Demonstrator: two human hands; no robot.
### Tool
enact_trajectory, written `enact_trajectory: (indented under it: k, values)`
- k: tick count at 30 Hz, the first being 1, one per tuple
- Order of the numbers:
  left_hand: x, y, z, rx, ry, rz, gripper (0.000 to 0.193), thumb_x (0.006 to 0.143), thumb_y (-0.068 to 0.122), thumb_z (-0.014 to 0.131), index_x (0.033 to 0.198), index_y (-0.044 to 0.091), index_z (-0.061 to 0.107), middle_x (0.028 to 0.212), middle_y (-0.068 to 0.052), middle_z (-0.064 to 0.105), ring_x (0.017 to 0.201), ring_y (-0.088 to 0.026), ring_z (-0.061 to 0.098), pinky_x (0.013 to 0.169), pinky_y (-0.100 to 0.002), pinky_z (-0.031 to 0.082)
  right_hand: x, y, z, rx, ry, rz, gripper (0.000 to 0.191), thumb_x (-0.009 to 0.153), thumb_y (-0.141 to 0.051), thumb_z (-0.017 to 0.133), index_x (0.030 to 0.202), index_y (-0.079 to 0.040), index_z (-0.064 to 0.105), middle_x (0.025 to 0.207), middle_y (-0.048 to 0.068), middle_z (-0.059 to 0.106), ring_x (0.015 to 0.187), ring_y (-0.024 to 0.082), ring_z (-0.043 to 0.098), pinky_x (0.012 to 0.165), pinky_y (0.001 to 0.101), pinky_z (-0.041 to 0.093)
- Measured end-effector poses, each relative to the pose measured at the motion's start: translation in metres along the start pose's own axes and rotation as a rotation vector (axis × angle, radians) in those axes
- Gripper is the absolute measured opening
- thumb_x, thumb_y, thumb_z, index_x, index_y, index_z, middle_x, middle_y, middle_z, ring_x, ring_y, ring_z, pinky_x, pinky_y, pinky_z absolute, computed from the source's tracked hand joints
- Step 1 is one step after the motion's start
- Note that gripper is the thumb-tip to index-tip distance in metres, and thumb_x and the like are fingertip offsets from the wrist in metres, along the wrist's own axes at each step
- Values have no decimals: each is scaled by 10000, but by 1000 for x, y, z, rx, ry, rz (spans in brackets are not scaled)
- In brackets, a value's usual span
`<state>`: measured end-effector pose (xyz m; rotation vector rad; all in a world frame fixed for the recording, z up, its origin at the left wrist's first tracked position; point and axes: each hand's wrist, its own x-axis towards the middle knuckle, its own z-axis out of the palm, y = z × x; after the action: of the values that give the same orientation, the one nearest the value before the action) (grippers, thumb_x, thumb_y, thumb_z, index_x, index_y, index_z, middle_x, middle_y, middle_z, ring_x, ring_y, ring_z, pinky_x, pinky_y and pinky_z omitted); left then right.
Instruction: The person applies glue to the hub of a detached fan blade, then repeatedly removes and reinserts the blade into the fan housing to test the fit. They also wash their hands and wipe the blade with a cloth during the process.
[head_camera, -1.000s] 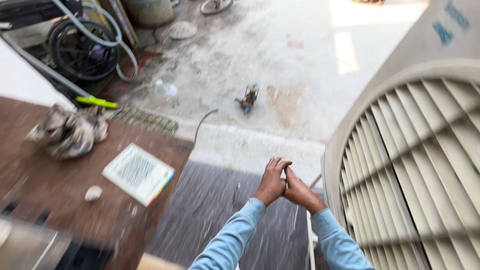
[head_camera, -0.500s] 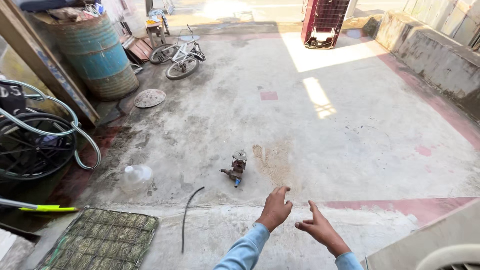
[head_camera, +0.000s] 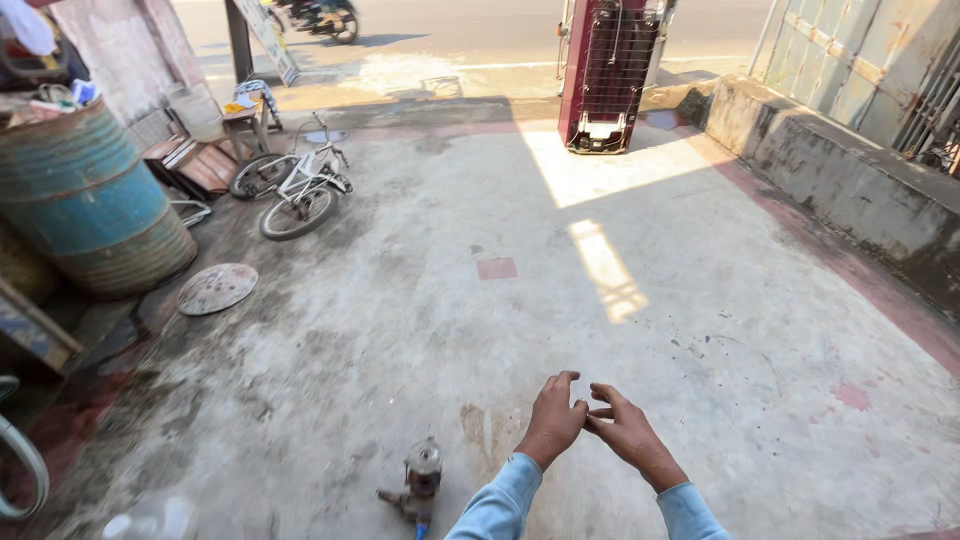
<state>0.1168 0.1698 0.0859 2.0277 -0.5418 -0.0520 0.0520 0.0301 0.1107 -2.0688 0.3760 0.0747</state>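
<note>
- We hold our left hand (head_camera: 555, 420) and right hand (head_camera: 628, 432) out over the concrete floor (head_camera: 420, 300), fingertips touching; both are loosely curled and we cannot make out anything held.
- Just left of our left sleeve, a small metal pump part (head_camera: 420, 478) lies on the floor.
- Farther left, a round metal lid (head_camera: 217, 288) lies flat by a blue drum (head_camera: 85, 200).
- Beyond, a small bicycle (head_camera: 295, 190) lies tipped over.
- Farthest, a red cabinet (head_camera: 612, 70) stands upright in sunlight.
</note>
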Motion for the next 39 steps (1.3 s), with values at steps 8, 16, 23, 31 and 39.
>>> enact_trajectory:
  k: [8, 16, 23, 31, 39]
  values:
    - [264, -81, 71, -115, -1, 33, 483, 848, 125, 629, 1316, 19, 576, 1329, -211, 632, 1273, -360, 583, 1057, -435, 461, 245, 25, -76, -57, 68, -114, 638, 849, -262, 763, 1405, -55, 530, 1421, 101, 619, 1218, 246, 684, 934, 383, 607]
    - [601, -141, 120, -112, -32, 72, 496, 846, 133, 629, 1326, 25, 566, 1307, -210, 652, 1261, -348, 606, 1061, -432, 473, 533, 97, -182, -114, 66, 184, 618, 857, -273, 809, 1398, -87, 574, 1413, 105, 638, 1187, 234, 755, 998, 349, 577]
    - [848, -195, 153, -78, -184, -47, 533, 883, 174, 616, 1389, 44, 512, 1385, -196, 596, 1310, -357, 550, 1077, -441, 446, 807, 107, -283, -38, 135, 253, 641, 871, -330, 743, 1429, -75, 559, 1450, 105, 632, 1281, 254, 674, 1038, 408, 548]
    - [1168, -227, 122, -31, -56, -23, 544, 885, 185, 632, 1394, 38, 508, 1380, -210, 606, 1304, -356, 571, 1062, -434, 468, 1144, 7, -343, -60, 84, 59, 626, 883, -349, 719, 1423, -75, 561, 1457, 119, 601, 1316, 271, 624, 1072, 413, 521]
    - [1431, -282, 106, -110, 110, 60, 505, 905, 170, 655, 1372, 30, 526, 1341, -205, 648, 1266, -358, 611, 1026, -450, 503, 1422, -106, -350, -106, 128, -353, 619, 852, -324, 761, 1375, -48, 578, 1361, 144, 644, 1240, 271, 653, 922, 400, 595]
